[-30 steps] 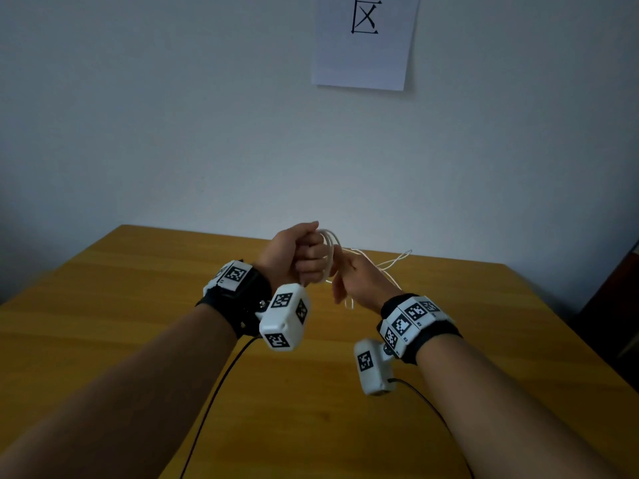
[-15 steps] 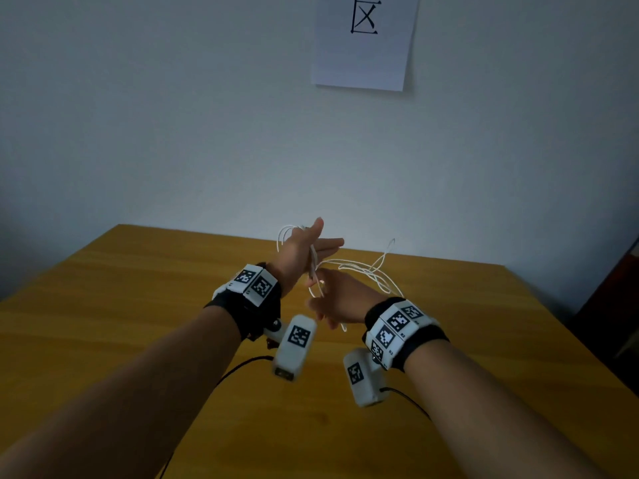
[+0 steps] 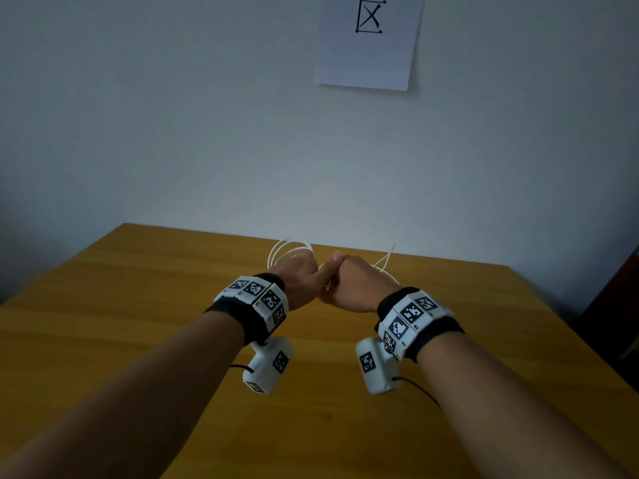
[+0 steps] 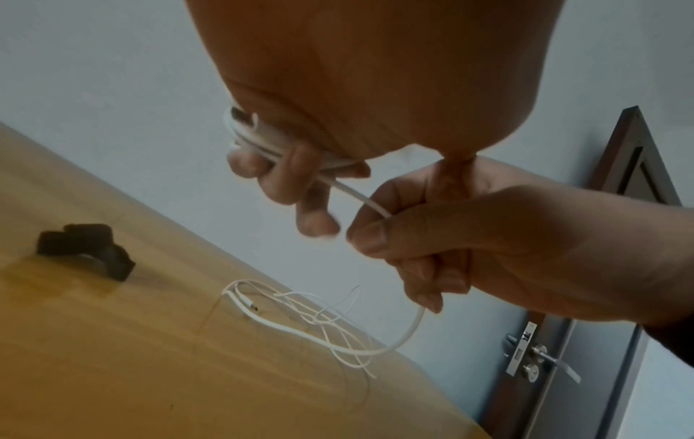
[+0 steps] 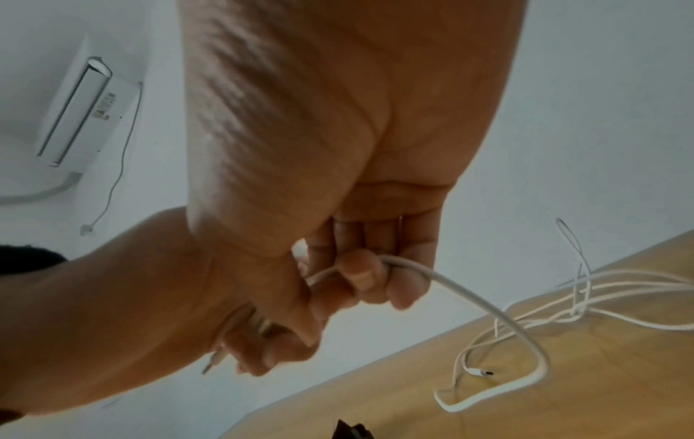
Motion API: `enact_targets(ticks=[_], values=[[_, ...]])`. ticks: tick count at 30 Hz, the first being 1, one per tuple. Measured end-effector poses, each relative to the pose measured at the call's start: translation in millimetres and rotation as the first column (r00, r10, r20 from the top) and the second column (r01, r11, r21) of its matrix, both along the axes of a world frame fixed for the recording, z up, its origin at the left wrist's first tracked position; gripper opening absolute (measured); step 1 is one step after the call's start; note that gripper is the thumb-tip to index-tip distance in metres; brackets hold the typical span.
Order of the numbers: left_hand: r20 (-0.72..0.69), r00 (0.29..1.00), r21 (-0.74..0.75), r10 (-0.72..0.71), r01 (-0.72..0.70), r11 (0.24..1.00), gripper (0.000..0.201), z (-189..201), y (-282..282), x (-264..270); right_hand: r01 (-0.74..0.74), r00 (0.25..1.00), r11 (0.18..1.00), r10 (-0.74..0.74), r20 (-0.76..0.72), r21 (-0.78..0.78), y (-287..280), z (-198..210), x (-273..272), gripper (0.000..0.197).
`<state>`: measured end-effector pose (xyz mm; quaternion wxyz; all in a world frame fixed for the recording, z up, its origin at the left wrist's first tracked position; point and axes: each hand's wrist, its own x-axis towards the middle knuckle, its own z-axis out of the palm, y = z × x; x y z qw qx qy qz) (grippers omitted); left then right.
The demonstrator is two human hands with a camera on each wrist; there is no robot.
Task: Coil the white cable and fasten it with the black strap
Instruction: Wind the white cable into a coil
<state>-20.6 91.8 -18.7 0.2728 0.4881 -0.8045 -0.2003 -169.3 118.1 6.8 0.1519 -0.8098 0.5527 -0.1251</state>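
Observation:
My left hand (image 3: 304, 274) grips several loops of the white cable (image 3: 288, 248) above the far middle of the wooden table; the fingers (image 4: 296, 175) curl round the bundle. Touching it on the right, my right hand (image 3: 352, 285) pinches the free run of cable (image 5: 450, 285) between curled fingers (image 5: 360, 273). From there the cable drops to a loose tangle (image 4: 323, 323) lying on the table, with a plug end (image 5: 482, 372) showing. The black strap (image 4: 86, 249) lies on the table left of the tangle, apart from both hands.
The wooden table (image 3: 138, 340) ends at a pale wall with a paper sheet (image 3: 370, 39) pinned up. A dark door (image 4: 563, 341) with a metal handle stands to the right. An air conditioner (image 5: 86, 113) hangs on the wall.
The left hand turned from an open, upright pose to a closed grip on the loops. The right hand rose against it, bringing another stretch of cable up; the loose tangle shrank.

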Motion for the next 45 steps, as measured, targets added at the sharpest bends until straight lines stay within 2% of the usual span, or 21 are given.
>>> enact_targets(ticks=[4, 6, 7, 9, 11, 13, 16, 18, 20, 23, 25, 27, 29, 31, 34, 36, 37, 40, 42, 45], values=[[0.135, 0.990, 0.151, 0.029, -0.049, 0.987, 0.088, -0.6, 4.4, -1.1, 0.041, 0.999, 0.998, -0.040, 0.019, -0.046, -4.9, -1.2, -8.6, 0.015], [0.113, 0.993, 0.225, 0.031, -0.056, 0.973, 0.078, -0.1, 4.7, 0.4, 0.070, 0.992, 0.997, -0.066, 0.104, -0.036, -6.3, -2.1, -15.4, 0.019], [0.081, 0.996, 0.266, 0.045, -0.065, 0.962, 0.071, 0.6, 4.0, 1.5, 0.088, 0.986, 0.996, -0.083, 0.144, -0.030, -7.5, -3.0, -18.5, 0.018], [-0.074, 0.994, 0.398, 0.080, -0.044, 0.917, 0.063, 3.3, 1.4, 4.0, 0.112, 0.976, 0.993, -0.104, 0.194, -0.028, -10.0, -6.7, -23.3, 0.012], [-0.251, 0.963, 0.526, 0.097, 0.052, 0.849, 0.060, 4.7, 0.3, 5.6, 0.124, 0.966, 0.991, -0.111, 0.233, -0.042, -12.4, -11.4, -24.5, 0.009], [-0.407, 0.908, 0.591, 0.095, 0.183, 0.785, 0.058, 6.4, 3.2, 5.8, 0.135, 0.953, 0.990, -0.119, 0.278, -0.039, -14.3, -14.7, -24.1, 0.016], [-0.656, 0.740, 0.613, 0.150, 0.406, 0.678, 0.053, 10.3, 6.4, 4.6, 0.160, 0.922, 0.987, -0.152, 0.356, 0.007, -15.2, -16.9, -21.8, 0.034], [-0.768, 0.615, 0.573, 0.182, 0.530, 0.625, 0.052, 14.4, 7.9, 1.9, 0.174, 0.901, 0.985, -0.168, 0.399, 0.022, -15.7, -18.5, -19.1, 0.037], [-0.848, 0.492, 0.505, 0.194, 0.642, 0.576, 0.049, 19.0, 8.7, 0.0, 0.182, 0.878, 0.983, -0.174, 0.447, 0.025, -17.5, -20.9, -16.3, 0.036], [-0.939, 0.283, 0.345, 0.197, 0.763, 0.546, 0.046, 20.3, 7.2, -2.3, 0.186, 0.862, 0.982, -0.181, 0.474, 0.038, -19.4, -22.1, -14.2, 0.034], [-0.957, 0.130, 0.259, 0.259, 0.785, 0.562, 0.043, 22.4, 7.7, -6.4, 0.176, 0.879, 0.983, -0.179, 0.441, 0.047, -19.6, -23.1, -14.1, 0.033], [-0.959, 0.006, 0.196, 0.284, 0.737, 0.647, 0.038, 24.7, 8.7, -9.6, 0.150, 0.900, 0.987, -0.163, 0.403, 0.065, -20.7, -28.7, -13.8, 0.025], [-0.962, -0.038, 0.171, 0.269, 0.684, 0.709, 0.034, 30.6, 10.7, -10.5, 0.111, 0.923, 0.992, -0.126, 0.364, 0.063, -19.1, -34.1, -13.9, 0.020], [-0.970, 0.017, 0.197, 0.242, 0.643, 0.740, 0.029, 34.7, 10.7, -8.8, 0.057, 0.950, 0.996, -0.073, 0.303, 0.062, -17.7, -38.3, -13.6, 0.021], [-0.952, 0.199, 0.303, 0.231, 0.537, 0.787, 0.020, 30.9, 7.4, -8.4, 0.024, 0.979, 0.994, -0.045, 0.201, 0.107, -12.3, -36.6, -9.5, 0.013], [-0.926, 0.298, 0.348, 0.234, 0.423, 0.837, 0.038, 24.7, 3.9, -11.4, 0.014, 0.986, 0.992, -0.034, 0.164, 0.123, -9.9, -33.6, -5.6, 0.013], [-0.906, 0.351, 0.365, 0.236, 0.368, 0.855, 0.040, 22.1, 1.6, -13.7, 0.008, 0.990, 0.992, -0.025, 0.140, 0.124, -8.4, -31.8, -4.0, 0.013], [-0.811, 0.545, 0.390, 0.210, 0.237, 0.890, 0.030, 14.3, -3.0, -19.5, -0.010, 0.996, 0.996, 0.002, 0.084, 0.089, -4.0, -23.4, -0.8, 0.016], [-0.718, 0.683, 0.329, 0.135, 0.161, 0.931, 0.025, 10.2, -0.8, -19.3, -0.007, 0.998, 0.998, 0.003, 0.062, 0.056, -3.1, -18.7, -0.9, 0.014], [-0.467, 0.883, 0.053, -0.042, 0.075, 0.996, 0.053, 2.7, 4.6, -16.1, -0.027, 0.998, 1.000, 0.027, 0.063, 0.005, -0.5, -11.9, -1.2, 0.012]])
